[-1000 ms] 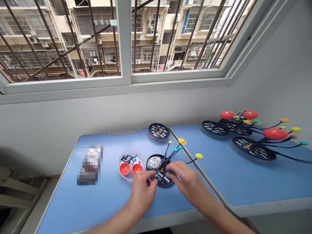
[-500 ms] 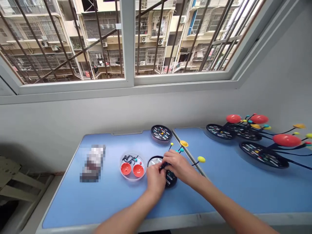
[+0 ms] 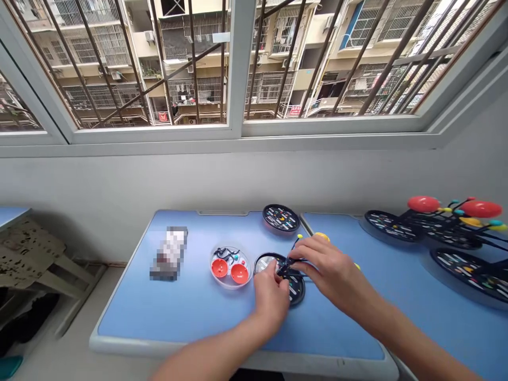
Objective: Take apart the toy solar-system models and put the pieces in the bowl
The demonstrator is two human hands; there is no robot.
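On the blue desk lies a round black base [image 3: 298, 292] printed with white labels, partly covered by my hands. My left hand [image 3: 271, 299] has its thumb and fingers closed on the black central hub [image 3: 283, 268] over the base. Just right of it, my right hand [image 3: 323, 259] pinches the black arms at the hub from above. Small yellow and orange planet pieces [image 3: 322, 236] on thin black rods stick out behind the right hand. Left of the base, a clear round tray [image 3: 231, 286] holds two red-orange half spheres [image 3: 239, 273] and black rods [image 3: 225, 254].
Another round black base [image 3: 281, 218] stands near the wall. Assembled models with red balls [image 3: 424, 203] fill the right desk. A blurred packet [image 3: 170, 254] lies at left. A barred window is behind the desk, and a stool [image 3: 47, 254] stands left.
The view has turned left, so everything sits farther right. My hands stay at the hub, with the right hand's grip slightly shifted and the hub more exposed.
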